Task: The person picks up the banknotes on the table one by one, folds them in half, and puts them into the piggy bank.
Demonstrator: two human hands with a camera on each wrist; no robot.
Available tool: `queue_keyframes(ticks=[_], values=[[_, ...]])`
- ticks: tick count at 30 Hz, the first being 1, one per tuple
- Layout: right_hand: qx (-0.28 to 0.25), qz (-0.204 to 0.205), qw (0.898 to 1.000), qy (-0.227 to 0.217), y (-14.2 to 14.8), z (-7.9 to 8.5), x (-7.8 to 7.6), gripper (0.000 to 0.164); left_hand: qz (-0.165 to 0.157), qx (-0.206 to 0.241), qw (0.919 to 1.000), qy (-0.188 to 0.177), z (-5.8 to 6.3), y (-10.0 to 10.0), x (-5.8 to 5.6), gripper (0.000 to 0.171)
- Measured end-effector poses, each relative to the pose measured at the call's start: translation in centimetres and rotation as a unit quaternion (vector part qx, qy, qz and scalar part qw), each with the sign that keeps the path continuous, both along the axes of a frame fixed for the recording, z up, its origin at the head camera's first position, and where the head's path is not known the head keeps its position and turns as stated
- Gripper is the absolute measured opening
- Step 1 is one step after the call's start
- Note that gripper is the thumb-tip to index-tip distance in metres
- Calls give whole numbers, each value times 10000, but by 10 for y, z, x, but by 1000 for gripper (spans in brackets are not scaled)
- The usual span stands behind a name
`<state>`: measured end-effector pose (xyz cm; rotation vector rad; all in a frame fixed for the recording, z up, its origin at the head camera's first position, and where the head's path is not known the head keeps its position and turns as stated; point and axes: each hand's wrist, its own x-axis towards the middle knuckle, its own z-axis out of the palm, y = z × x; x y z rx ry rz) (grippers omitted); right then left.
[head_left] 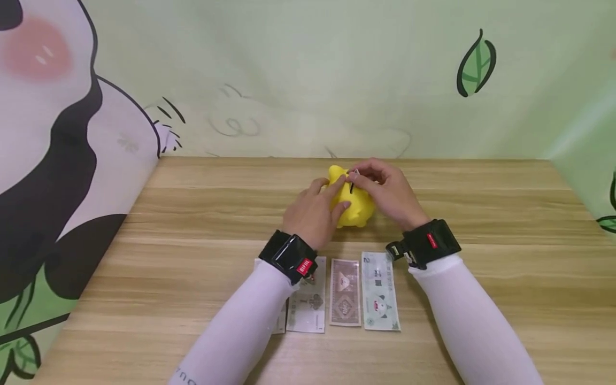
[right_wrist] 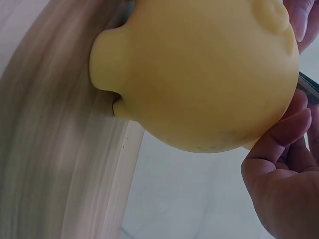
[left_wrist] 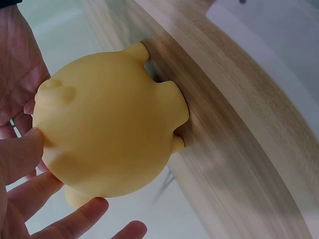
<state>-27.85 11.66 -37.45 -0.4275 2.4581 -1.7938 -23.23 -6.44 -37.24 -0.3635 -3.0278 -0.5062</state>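
Note:
A round yellow piggy bank [head_left: 358,211] stands on its feet on the wooden table. My left hand [head_left: 310,214] holds it from the left, thumb low on its side and index finger by the slot on top. With thumb and fingers, my right hand [head_left: 389,193] pinches a thin folded banknote [right_wrist: 309,88] at that slot. Most of the note is hidden by the fingers. In the left wrist view, the left fingers spread around the piggy bank's curved body [left_wrist: 114,124].
Toward me on the table [head_left: 192,240], several play banknotes lie in a row: a green one [head_left: 380,291], a brown one [head_left: 345,307] and a grey one [head_left: 306,310]. Another is partly hidden by the left forearm. A printed cloth backdrop [head_left: 298,80] borders the table's back edge.

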Motion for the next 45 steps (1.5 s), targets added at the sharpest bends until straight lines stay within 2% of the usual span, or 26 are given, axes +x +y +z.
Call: queue_keyframes(ticks=[8,18,30,45], values=[[14,186,9998,96,-1,0,-3,22,20,15,10000,-14,2,-3,0,59],[144,225,9995,-163,2,2,-3,25,56,40,10000,-8,2,-2,1,58],[251,-59,9997,-9,0,-1,-4,15,34,42,10000,-1,2,-2,0,59],[422,-164,9990,21,1,-1,-2,16,25,36,10000,-82,1,-1,0,59]])
